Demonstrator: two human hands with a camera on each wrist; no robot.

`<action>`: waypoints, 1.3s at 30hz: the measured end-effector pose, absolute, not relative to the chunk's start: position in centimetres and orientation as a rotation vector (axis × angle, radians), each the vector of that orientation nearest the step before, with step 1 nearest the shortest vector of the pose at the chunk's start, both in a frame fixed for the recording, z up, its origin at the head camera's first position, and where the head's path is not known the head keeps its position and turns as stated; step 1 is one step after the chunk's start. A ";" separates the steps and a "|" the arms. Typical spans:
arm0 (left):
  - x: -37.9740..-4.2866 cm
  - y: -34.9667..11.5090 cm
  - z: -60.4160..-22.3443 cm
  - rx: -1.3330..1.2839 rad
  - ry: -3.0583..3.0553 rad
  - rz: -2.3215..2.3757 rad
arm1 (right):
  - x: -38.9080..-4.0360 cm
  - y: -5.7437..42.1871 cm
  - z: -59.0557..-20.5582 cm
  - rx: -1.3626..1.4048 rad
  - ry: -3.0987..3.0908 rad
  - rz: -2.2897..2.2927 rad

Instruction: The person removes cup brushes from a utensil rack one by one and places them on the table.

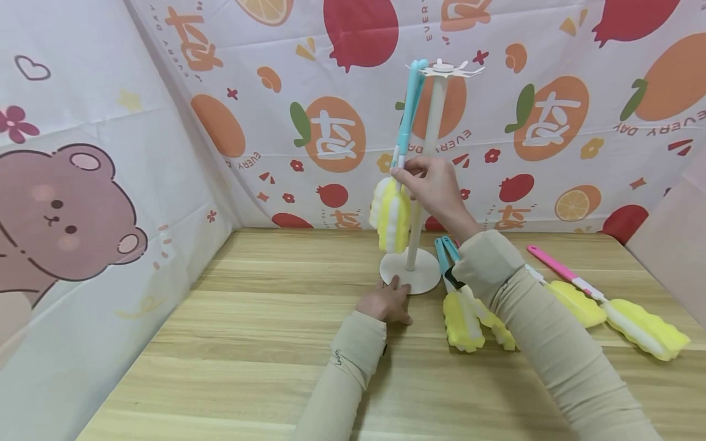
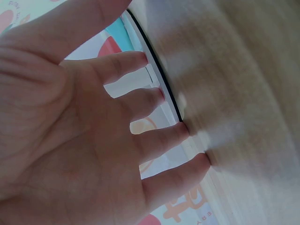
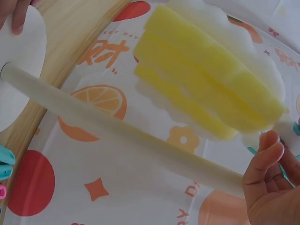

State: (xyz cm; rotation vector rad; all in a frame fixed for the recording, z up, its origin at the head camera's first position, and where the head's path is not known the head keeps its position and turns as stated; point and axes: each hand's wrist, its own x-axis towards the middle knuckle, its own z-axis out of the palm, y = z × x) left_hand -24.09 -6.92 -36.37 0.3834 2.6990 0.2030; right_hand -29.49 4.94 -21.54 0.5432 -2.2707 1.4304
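Observation:
A white stand with a slim pole (image 1: 436,113), a round base (image 1: 425,274) and a ring of hooks (image 1: 449,71) on top stands on the table. My right hand (image 1: 439,187) pinches a sponge bottle brush by the white neck below its teal handle (image 1: 407,119). Its yellow-and-white sponge head (image 1: 393,217) hangs down left of the pole. Two teal handle tips show side by side at the hooks, and sponge heads (image 3: 201,70) overlap in the right wrist view. My left hand (image 1: 384,303) rests at the base's front rim, fingers (image 2: 154,145) spread and nearly straight.
Right of the base lie teal-handled sponge brushes (image 1: 463,321), partly behind my right forearm. Farther right are another yellow sponge head (image 1: 576,303) and a pink-handled brush (image 1: 642,327). A fruit-print cloth (image 1: 342,73) hangs behind the wooden table (image 1: 265,343).

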 end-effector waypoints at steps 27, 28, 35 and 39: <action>-24.0 -7.0 -36.5 0.455 2.747 0.153 | -30.0 5.9 -22.2 0.653 -2.255 1.603; -24.0 -7.0 -36.5 0.452 2.746 0.152 | -30.1 5.9 -22.3 0.654 -2.247 1.601; -24.0 -6.8 -36.6 0.440 2.732 0.155 | -30.1 6.0 -22.5 0.631 -2.248 1.581; -24.0 -6.9 -36.5 0.451 2.741 0.142 | -30.1 6.0 -22.4 0.637 -2.257 1.565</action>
